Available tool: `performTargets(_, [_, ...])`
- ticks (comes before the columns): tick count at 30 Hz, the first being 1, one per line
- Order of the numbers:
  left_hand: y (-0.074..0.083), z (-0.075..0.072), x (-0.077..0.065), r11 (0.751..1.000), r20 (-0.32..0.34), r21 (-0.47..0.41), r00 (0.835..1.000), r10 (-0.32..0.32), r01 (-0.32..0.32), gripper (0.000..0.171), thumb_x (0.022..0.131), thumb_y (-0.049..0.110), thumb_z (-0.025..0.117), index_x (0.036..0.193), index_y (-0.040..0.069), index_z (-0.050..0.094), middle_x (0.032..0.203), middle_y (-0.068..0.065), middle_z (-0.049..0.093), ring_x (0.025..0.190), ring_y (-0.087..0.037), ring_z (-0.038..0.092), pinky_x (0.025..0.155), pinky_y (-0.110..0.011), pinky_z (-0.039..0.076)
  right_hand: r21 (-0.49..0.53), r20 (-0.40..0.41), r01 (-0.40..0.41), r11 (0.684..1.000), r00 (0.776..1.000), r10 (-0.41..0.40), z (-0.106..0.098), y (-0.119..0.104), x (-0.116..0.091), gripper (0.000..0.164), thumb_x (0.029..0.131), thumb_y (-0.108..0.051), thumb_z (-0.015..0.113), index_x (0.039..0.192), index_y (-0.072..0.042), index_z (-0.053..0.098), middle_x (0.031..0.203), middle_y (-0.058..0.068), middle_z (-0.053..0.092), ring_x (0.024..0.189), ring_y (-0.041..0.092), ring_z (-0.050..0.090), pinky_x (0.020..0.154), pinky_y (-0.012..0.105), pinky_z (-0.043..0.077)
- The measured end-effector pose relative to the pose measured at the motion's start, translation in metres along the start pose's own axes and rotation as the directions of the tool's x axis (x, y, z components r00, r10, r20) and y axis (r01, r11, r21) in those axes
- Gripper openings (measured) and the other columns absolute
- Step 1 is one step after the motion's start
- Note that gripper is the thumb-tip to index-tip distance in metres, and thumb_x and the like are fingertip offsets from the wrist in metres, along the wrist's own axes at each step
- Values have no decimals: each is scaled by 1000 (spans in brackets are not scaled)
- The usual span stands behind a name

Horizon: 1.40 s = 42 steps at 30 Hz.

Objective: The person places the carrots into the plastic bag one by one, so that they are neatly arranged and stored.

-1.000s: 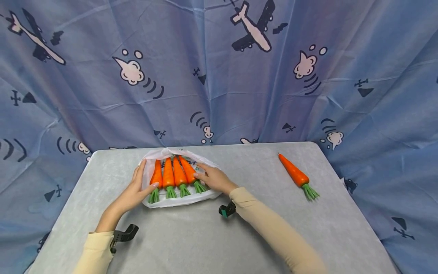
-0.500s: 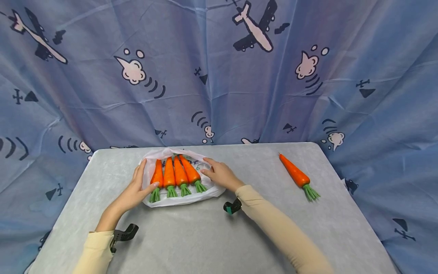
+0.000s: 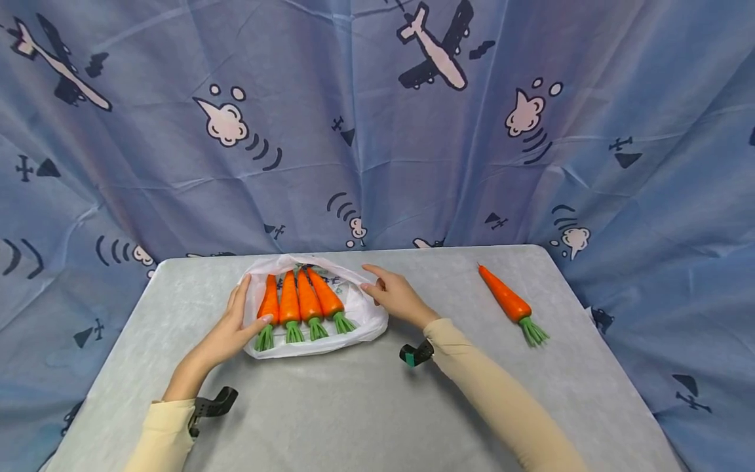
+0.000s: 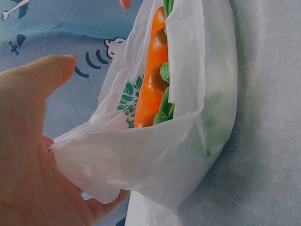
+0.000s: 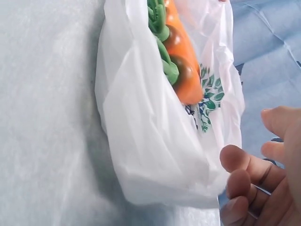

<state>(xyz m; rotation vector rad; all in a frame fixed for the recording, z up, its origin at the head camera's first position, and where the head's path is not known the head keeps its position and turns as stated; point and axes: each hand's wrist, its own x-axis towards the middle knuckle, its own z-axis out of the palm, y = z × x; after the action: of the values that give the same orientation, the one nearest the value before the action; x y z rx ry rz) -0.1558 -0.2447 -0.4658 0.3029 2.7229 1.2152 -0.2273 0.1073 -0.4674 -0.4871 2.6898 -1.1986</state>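
Several orange carrots (image 3: 309, 296) with green stalks lie side by side in a white plastic bag (image 3: 368, 313), its mouth spread wide. My left hand (image 3: 237, 321) rests against the bag's left edge, thumb stretched toward the leftmost carrot. In the left wrist view, the thumb (image 4: 51, 75) stands away from the bag (image 4: 108, 160), and some fingers are hidden behind the plastic. At the bag's right edge is my right hand (image 3: 398, 298), nothing in it. Its fingers (image 5: 237, 186) are loosely bent close to the plastic; whether they touch it I cannot tell.
A single carrot (image 3: 506, 295) lies apart on the right side of the grey table (image 3: 330, 413). Behind the table's far edge hangs a blue curtain (image 3: 307, 137) printed with planes and clouds.
My right hand has let go of the rightmost carrot and moved right, out to the bag's right edge, which has spread outward. The left hand has stayed in place.
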Motion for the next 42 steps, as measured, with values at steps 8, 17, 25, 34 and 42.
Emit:
performTargets(8, [0, -1, -1, 1000, -8, 3, 1000, 5, -5, 100, 98, 41, 59, 158, 23, -19, 164, -27, -10, 147, -58, 6, 111, -77, 16, 19, -35, 8, 1000, 999, -7, -22, 10, -14, 51, 100, -31, 58, 149, -19, 46, 69, 7, 60, 58, 13, 50, 57, 25, 42])
performTargets(17, [0, -1, -3, 1000, -11, -3, 1000, 1, -1, 100, 98, 40, 59, 158, 23, -19, 163, -28, -10, 147, -59, 5, 111, -78, 15, 9, -80, -26, 1000, 996, 27, -53, 35, -32, 50, 101, -31, 58, 148, -20, 45, 67, 5, 61, 57, 16, 47, 55, 27, 40])
performTargets(25, [-1, -1, -4, 1000, -11, -2, 1000, -1, 1, 99, 98, 40, 59, 158, 23, -18, 164, -28, -9, 147, -58, 6, 111, -77, 16, -22, -89, -66, 998, 994, 64, -76, 57, -51, 54, 100, -42, 55, 149, -23, 43, 71, 8, 63, 59, 16, 46, 57, 27, 39])
performTargets(34, [-2, -1, -3, 1000, -12, -5, 1000, 3, -3, 100, 98, 40, 60, 158, 23, -18, 164, -26, -10, 148, -57, 3, 111, -77, 15, -51, -88, -100, 994, 992, 95, -102, 88, -78, 56, 101, -41, 54, 150, -18, 42, 75, 20, 64, 56, 13, 46, 56, 26, 42])
performTargets(42, [-2, 0, -3, 1000, -15, -9, 1000, 12, -12, 99, 98, 40, 60, 158, 23, -17, 164, -27, -8, 147, -58, 6, 110, -77, 16, -129, -153, -163, 978, 978, 143, -123, 110, -101, 61, 99, -43, 58, 151, -16, 42, 70, 11, 60, 56, 11, 47, 53, 27, 41])
